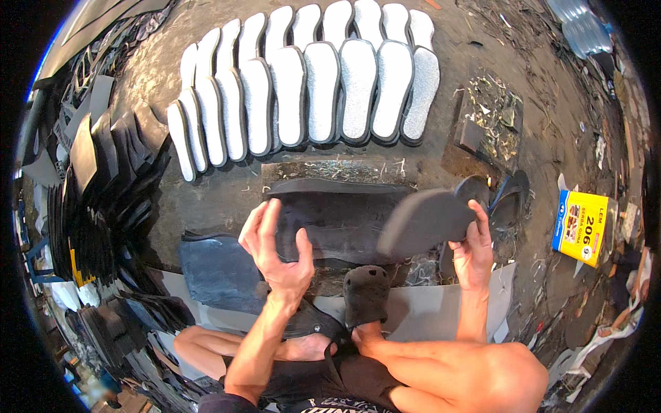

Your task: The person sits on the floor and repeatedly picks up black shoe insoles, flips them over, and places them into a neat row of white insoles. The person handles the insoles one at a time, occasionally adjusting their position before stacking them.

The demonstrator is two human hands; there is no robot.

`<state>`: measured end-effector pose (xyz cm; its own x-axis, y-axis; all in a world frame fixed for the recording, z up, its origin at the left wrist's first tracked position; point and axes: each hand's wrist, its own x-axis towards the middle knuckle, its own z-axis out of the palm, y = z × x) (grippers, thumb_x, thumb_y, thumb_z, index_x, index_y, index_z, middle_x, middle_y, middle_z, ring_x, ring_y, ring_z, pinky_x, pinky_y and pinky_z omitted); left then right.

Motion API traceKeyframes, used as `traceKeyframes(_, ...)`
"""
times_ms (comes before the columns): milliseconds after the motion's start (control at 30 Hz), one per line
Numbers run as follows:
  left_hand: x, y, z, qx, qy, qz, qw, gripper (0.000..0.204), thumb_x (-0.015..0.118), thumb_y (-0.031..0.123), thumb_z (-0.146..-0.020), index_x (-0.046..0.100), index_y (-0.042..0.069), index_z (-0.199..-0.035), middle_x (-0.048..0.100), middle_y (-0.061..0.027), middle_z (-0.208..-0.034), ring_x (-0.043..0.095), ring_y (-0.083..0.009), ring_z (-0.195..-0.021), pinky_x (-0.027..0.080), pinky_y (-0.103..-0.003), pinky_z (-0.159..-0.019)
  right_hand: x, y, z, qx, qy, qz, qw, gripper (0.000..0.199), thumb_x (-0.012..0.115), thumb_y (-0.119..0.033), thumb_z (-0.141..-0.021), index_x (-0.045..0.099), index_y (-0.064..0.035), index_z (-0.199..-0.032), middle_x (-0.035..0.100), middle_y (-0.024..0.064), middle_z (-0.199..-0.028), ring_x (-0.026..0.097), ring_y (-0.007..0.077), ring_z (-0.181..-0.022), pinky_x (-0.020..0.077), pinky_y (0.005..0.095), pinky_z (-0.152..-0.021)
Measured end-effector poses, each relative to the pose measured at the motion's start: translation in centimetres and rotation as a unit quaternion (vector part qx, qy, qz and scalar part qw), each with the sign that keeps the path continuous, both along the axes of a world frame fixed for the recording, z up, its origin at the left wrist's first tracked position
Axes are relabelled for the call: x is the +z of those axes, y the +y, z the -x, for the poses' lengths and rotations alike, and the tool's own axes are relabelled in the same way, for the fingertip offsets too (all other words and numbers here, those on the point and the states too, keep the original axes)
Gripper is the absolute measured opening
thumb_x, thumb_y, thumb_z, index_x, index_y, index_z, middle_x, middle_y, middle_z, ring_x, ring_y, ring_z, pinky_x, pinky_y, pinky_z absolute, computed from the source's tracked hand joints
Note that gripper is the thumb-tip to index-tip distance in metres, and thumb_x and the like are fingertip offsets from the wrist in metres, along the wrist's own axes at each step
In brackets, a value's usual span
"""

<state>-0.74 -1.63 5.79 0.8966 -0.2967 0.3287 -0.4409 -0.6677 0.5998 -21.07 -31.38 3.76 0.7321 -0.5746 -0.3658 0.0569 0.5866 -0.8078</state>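
— Dark foam sole (425,221) sits pinched in the right hand (472,253), lifted over the floor (537,124)?
— Yes. Left hand (277,249) is spread open, holding nothing, over the black sheet (337,217). Sole looks freshly picked; placing it likely needs a flat, aligned set-down.

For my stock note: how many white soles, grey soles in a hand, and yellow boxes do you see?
White soles, two rows: about 20 (left end overlaps, hard to separate)
Grey sole, held in the right hand: 1
Yellow box: 1
Total: about 22
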Motion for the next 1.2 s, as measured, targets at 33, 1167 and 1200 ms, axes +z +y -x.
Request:
traceKeyframes(33,-1.0,0.3,0.3,0.027,0.135,0.19,0.972,0.073,0.079,0.008,-0.092,0.054,0.002,-0.16,0.061,-0.0138,-0.147,0.057,-0.0252,-0.129,0.046,-0.043,-0.112,-0.3,0.6,-0.1,0.008,0.045,0.043,0.998,0.056,0.068,-0.018,-0.112,0.045,-0.0128,-0.164,0.063,0.0039,-0.126,0.066,0.0102,-0.105,0.0646,0.0297,-0.077)
traceKeyframes(1167,-5.9,2.6,-2.5,0.129,0.366,0.249,0.888,0.034,0.085,0.012,-0.101,0.081,0.001,-0.133,0.079,-0.0052,-0.113,0.069,-0.0111,-0.093,0.058,-0.027,-0.086,-2.5,6.9,-8.7,0.063,0.22,0.299,0.926,0.037,0.081,-0.007,-0.102,0.077,-0.0012,-0.138,0.065,0.0076,-0.11,0.069,0.0152,-0.096,0.068,0.0306,-0.082)
traceKeyframes(1200,-6.0,2.7,-2.5,0.13,0.365,0.248,0.888,0.033,0.085,0.013,-0.101,0.081,0.001,-0.132,0.079,-0.0052,-0.113,0.069,-0.011,-0.093,0.058,-0.027,-0.085,-2.7,6.9,-8.7,0.065,0.224,0.298,0.926,0.037,0.081,-0.007,-0.102,0.077,-0.0011,-0.137,0.065,0.0076,-0.11,0.069,0.0153,-0.096,0.068,0.0305,-0.082)
